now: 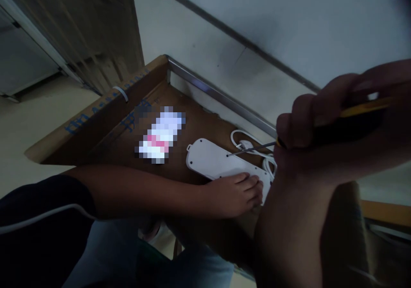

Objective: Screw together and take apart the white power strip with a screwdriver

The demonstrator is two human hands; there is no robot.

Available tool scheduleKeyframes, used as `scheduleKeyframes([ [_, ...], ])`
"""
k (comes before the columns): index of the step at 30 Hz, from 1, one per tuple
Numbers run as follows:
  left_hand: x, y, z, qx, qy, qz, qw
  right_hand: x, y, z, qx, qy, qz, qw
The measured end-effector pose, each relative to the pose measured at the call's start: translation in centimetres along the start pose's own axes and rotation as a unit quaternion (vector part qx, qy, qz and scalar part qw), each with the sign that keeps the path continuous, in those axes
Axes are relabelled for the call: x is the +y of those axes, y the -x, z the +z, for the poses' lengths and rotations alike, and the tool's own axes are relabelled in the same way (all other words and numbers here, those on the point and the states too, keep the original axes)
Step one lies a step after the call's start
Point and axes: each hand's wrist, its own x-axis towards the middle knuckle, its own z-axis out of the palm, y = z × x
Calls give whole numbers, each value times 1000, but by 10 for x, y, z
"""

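A white power strip point(213, 159) lies with its screw-holed back facing up on a brown cardboard surface point(189, 103). My left hand point(236, 193) rests on its near right end, fingers bent over the casing and holding it down. Raised at the right, my right hand point(298, 163) is wrapped round the dark and yellow handle of a screwdriver point(252, 149). Its thin shaft slants down to the left, and the tip meets a hole near the middle of the strip. Behind the strip are its coiled white cord point(268, 166) and plug point(246, 145).
A lit phone point(162, 136), its screen blurred out, lies left of the strip. The cardboard has a raised edge point(96, 108) at the left with blue print. A metal rail point(221, 97) runs along the back, before a pale wall point(224, 43).
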Motion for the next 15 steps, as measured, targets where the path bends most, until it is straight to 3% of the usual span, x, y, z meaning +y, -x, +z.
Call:
scheduleKeyframes([
  [3,-1,0,-2,2,-4,4,1000,-2,5,2,-16,-37,-62,997],
  [9,-1,-1,-1,2,10,-10,1000,5,2,7,-16,-48,-89,995],
  [15,0,-2,-2,-11,11,-13,1000,-2,3,5,-68,-94,-45,992],
])
